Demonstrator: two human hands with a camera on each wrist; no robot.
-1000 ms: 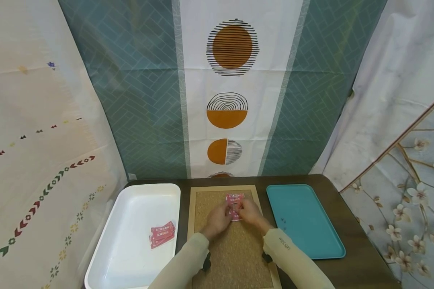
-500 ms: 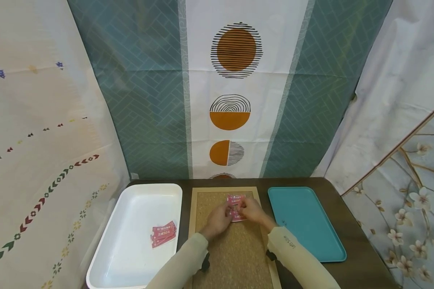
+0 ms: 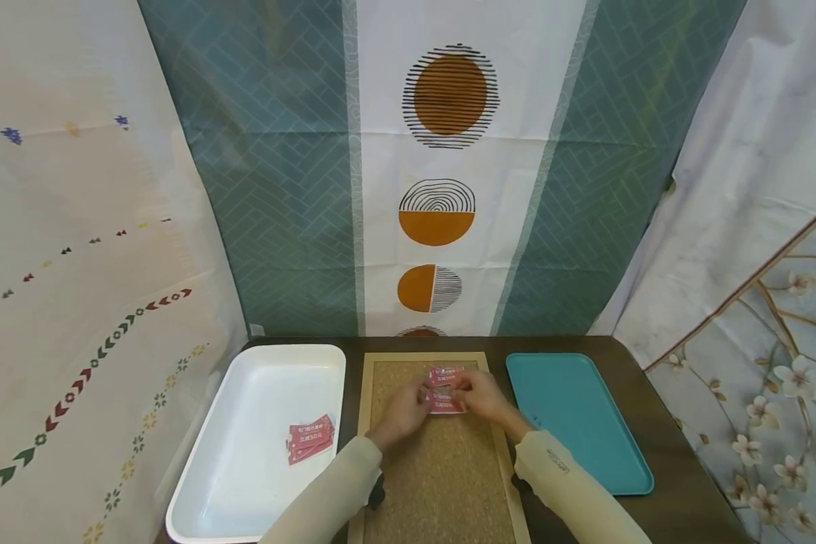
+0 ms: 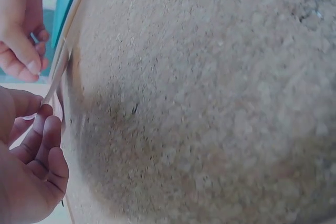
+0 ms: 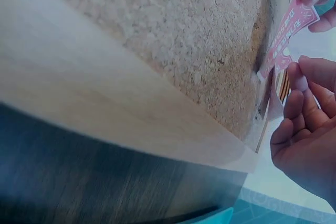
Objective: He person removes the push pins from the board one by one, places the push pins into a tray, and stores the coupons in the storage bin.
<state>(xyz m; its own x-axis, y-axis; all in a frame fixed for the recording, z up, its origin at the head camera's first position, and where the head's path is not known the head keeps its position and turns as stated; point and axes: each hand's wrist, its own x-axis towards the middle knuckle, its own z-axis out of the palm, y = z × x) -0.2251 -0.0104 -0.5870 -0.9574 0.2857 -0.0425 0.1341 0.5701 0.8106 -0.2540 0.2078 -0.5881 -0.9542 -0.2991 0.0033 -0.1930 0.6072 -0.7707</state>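
Observation:
My left hand (image 3: 406, 408) pinches the left end of a pink paper coupon (image 5: 287, 31) between thumb and finger. The coupon stands tilted off the cork board (image 3: 442, 468) in the right wrist view. My right hand (image 3: 486, 397) has its thumb and forefinger together at the coupon's other end, with the remaining fingers curled. Just beyond it on the board lies another pink coupon (image 3: 445, 375), near the top. From the left wrist view, the held coupon shows edge-on as a thin strip (image 4: 56, 77) running from my left fingertips.
To the left, a white tray (image 3: 238, 446) holds several pink coupons (image 3: 311, 436) in a fanned pile. A teal tray (image 3: 574, 423) lies on the right of the dark table (image 3: 680, 483). Patterned curtains (image 3: 299, 189) hang behind and at both sides.
The fingers of both hands have shifted on the coupon, and more of its pink face shows between them. The head view has turned slightly left.

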